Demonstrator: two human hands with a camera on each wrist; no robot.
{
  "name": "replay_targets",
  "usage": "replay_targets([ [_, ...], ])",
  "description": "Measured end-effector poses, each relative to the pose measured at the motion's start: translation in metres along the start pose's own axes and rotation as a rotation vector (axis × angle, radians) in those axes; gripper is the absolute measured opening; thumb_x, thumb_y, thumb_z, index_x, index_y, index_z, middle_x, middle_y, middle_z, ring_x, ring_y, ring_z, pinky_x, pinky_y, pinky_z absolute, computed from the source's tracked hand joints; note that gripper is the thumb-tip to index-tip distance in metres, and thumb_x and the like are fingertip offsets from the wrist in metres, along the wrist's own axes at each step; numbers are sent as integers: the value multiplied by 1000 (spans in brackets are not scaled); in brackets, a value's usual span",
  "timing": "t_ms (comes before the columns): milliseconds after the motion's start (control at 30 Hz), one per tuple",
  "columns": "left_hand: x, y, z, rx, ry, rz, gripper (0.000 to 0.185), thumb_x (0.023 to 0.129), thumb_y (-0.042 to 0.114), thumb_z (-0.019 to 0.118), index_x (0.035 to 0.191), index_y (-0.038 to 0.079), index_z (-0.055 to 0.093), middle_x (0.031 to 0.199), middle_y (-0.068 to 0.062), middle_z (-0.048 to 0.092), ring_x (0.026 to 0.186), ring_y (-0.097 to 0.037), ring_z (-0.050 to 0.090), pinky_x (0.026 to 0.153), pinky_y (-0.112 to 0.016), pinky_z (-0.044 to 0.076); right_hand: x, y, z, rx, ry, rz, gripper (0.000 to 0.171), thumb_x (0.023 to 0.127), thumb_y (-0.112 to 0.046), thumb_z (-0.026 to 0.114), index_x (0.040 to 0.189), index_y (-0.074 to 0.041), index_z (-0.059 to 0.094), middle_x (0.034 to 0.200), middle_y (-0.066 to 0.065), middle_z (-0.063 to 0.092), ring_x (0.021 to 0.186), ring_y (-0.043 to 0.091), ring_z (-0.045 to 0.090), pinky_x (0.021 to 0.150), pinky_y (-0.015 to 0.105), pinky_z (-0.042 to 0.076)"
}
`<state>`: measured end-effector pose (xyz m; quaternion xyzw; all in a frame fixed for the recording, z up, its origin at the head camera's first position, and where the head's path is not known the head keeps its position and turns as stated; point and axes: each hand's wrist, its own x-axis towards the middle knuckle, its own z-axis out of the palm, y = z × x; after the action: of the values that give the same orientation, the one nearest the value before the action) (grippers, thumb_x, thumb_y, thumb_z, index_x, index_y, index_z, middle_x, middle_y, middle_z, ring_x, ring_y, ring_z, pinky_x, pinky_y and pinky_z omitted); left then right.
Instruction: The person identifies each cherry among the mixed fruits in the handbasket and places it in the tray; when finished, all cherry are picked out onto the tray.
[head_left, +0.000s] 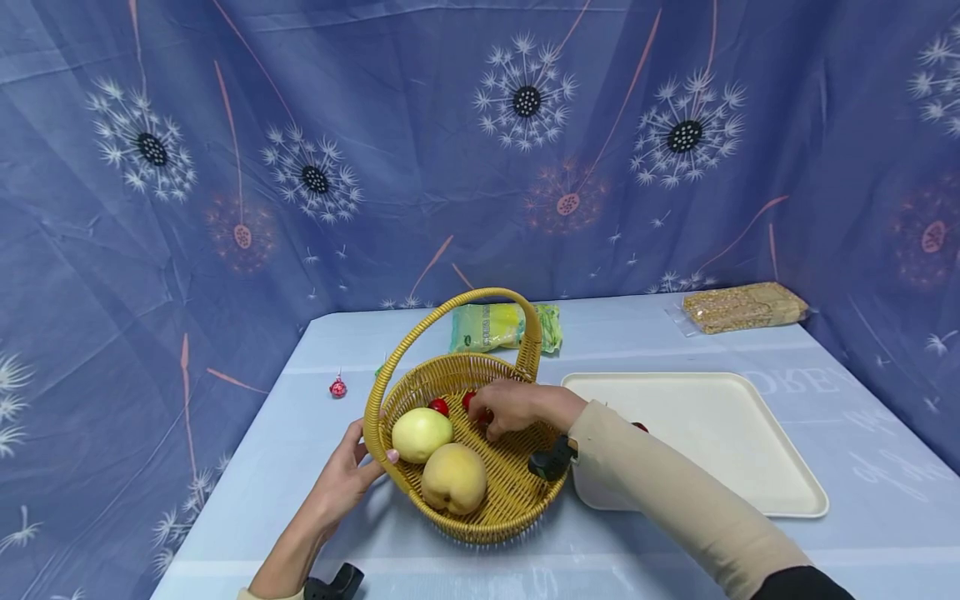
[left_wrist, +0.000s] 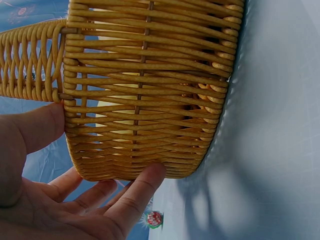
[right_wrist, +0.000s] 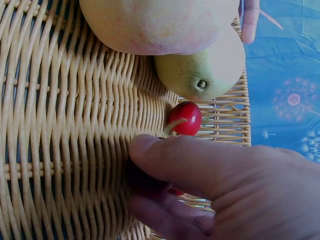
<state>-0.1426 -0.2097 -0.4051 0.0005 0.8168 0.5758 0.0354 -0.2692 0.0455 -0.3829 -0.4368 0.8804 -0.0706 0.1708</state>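
A yellow wicker basket (head_left: 517, 512) with a tall handle stands on the table. My left hand (head_left: 348, 475) holds its left side, the thumb at the rim beside the handle's foot and the fingers against the outer wall (left_wrist: 142, 115). Reaching inside, my right hand (head_left: 513, 406) pinches a dark red cherry (right_wrist: 145, 180) between thumb and fingers. Beside it lies a bright red cherry (right_wrist: 186, 119) with a stem; another red one is partly hidden behind the fingers. A peach (head_left: 453, 479) and a pale yellow-green fruit (head_left: 422, 435) lie at the basket's left.
Right of the basket is a cream tray (head_left: 705, 442), with a dark red fruit (head_left: 640, 426) partly hidden by the right sleeve. Behind stand a green-yellow packet (head_left: 498, 327) and a bag of brown snacks (head_left: 746, 307). A red wrapped lollipop (head_left: 338, 387) lies at left.
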Motion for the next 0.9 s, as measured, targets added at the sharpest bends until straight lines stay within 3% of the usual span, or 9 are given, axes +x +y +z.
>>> replay_targets([
  [200,-1,0,1,0,-2,-5,64,88,22,66,141,15,31,148,-15,38,142,-37,25,109,-61,27,-9,-4,-7,75,61,-4,34,84,-20,70,118,-17,65,120,-3,62,109,12,56,92,29,46],
  [400,-1,1,1,11,3,-13,64,88,22,65,142,15,30,149,-15,37,143,-38,22,109,-61,25,-25,-10,-17,107,160,-41,37,84,-23,69,120,-18,64,115,-5,62,100,9,56,88,28,46],
  [633,-1,1,-1,5,-2,-1,66,88,23,66,142,15,30,150,-13,36,143,-36,24,110,-63,20,-50,-13,-25,232,278,-92,35,85,-24,69,119,-18,63,115,-4,62,93,7,61,82,27,51],
  [900,0,1,-1,8,-4,-3,66,88,23,66,142,14,30,150,-12,36,143,-36,25,111,-63,21,-80,-14,-29,227,376,-74,39,85,-25,70,123,-19,61,121,-3,62,103,11,61,86,34,52],
])
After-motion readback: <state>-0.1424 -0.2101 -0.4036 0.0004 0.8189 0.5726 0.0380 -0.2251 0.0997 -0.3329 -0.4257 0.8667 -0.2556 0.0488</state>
